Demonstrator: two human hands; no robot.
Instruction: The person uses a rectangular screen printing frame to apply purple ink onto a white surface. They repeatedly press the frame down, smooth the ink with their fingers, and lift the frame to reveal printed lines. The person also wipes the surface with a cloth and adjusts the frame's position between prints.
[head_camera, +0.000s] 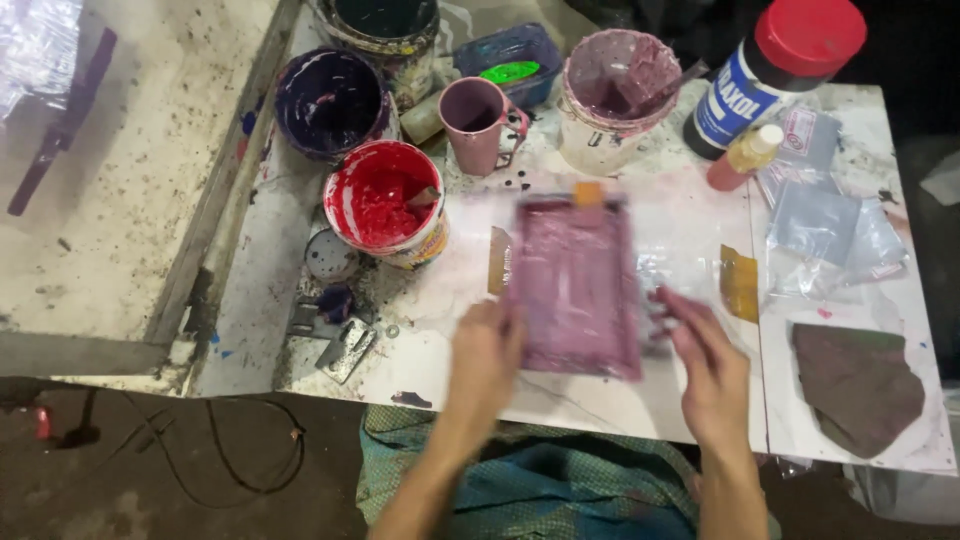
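Presently both hands grip a pink-stained rectangular frame (577, 287) on the white table (860, 455), below the red paint bucket (384, 203); left hand (487, 352) clasps its left edge, right hand (707, 358) its right; motion-blurred; advise level, even hold.

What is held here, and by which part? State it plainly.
The pink rectangular tray: the left hand is at its lower left edge, the right hand at its right edge. Motion blur hides the exact grip.
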